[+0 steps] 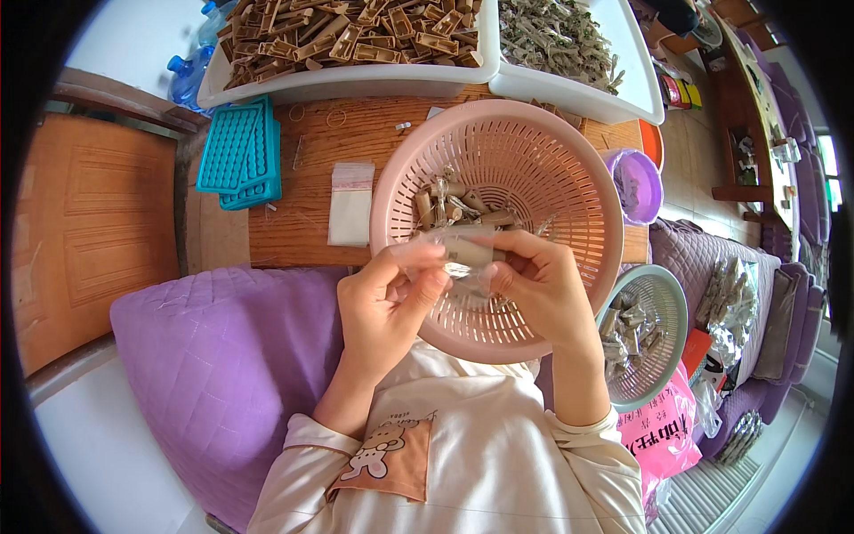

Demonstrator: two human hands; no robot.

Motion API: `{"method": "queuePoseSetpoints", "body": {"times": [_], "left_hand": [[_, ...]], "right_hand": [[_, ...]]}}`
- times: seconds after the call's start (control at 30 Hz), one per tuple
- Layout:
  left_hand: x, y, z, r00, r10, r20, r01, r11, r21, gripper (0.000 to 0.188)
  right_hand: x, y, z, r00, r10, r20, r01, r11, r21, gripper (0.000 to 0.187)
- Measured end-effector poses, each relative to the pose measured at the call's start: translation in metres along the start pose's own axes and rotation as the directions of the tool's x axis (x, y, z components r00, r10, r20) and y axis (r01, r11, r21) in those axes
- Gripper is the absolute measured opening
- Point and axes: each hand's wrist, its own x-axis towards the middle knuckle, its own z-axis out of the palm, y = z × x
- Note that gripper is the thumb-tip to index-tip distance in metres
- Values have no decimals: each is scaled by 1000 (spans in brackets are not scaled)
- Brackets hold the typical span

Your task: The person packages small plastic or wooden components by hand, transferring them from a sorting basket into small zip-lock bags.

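Over the near part of a pink slotted plastic basket (pixel 569 178), both my hands pinch a small clear plastic bag (pixel 469 253). My left hand (pixel 382 303) grips its left side between thumb and fingers, and my right hand (pixel 547 280) pinches its right side. Something beige shows through the film, but blur keeps its shape from being clear. Below and beyond my fingers, several tan tube-like pieces (pixel 426 210) lie in the basket, some with clear film about them. My hands hide part of the basket's near side.
White bins of brown plastic parts (pixel 356 40) and small clear-and-grey pieces (pixel 560 40) stand at the back. Left on the wooden table (pixel 307 133) are teal trays (pixel 240 151) and flat clear bags (pixel 351 205). A purple tub (pixel 636 187) and grey-green basket (pixel 672 307) are at right.
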Motion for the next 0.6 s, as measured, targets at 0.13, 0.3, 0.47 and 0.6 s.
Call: {"method": "queuePoseSetpoints", "body": {"times": [0.13, 0.3, 0.47, 0.6], "left_hand": [[4, -7, 1, 993, -49, -107, 36, 991, -128, 16], [6, -2, -2, 989, -146, -4, 146, 989, 28, 22], [4, 7, -1, 975, -217, 45, 211, 971, 112, 28], [1, 8, 0, 977, -188, 100, 175, 977, 121, 30]], "right_hand": [[0, -2, -9, 974, -165, -156, 152, 984, -89, 27], [-14, -14, -17, 646, -701, -302, 625, 713, -317, 27], [-21, -23, -16, 518, -853, -58, 717, 471, -514, 29], [-14, -29, -13, 468, -881, 66, 631, 281, -723, 27]]}}
